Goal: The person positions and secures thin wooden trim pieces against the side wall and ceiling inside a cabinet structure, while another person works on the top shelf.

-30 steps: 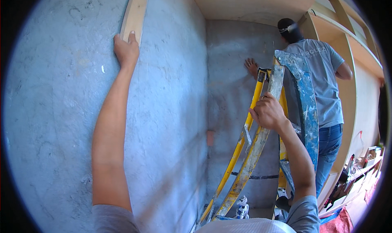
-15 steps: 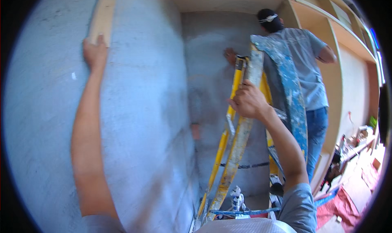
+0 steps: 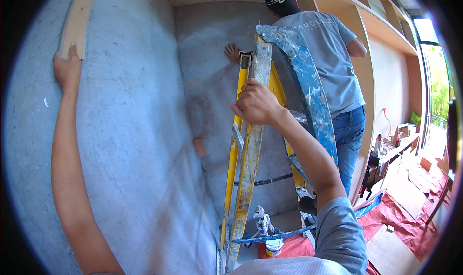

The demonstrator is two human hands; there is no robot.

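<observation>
1. Landmark: the yellow, paint-spattered stepladder [image 3: 248, 144] stands in the corner of the grey concrete wall [image 3: 135, 130], with its feet on the floor.
2. The right hand [image 3: 255, 103] is clamped on the front rail of the stepladder, just below its top. The fingers [image 3: 247, 88] wrap around the rail edge.
3. The left hand [image 3: 67, 67] is well to the left of the stepladder, raised high and pressed flat against the concrete wall. Its fingertips touch the lower end of a pale, narrow wooden batten [image 3: 77, 21] that runs up the wall. The fingers are extended, not closed around anything.
4. The two hands are well apart, with bare wall between them.
5. Behind the stepladder, a second person in a grey T-shirt and blue jeans [image 3: 333, 67] stands facing the corner, with one hand [image 3: 232, 52] flat on the wall just beside the ladder top.
6. At the foot of the stepladder sit a small white tub [image 3: 274, 247] and a white spray bottle [image 3: 263, 222].
7. To the right of the stepladder, red sheeting [image 3: 415, 222] covers the floor below pale wooden shelving [image 3: 381, 29].
</observation>
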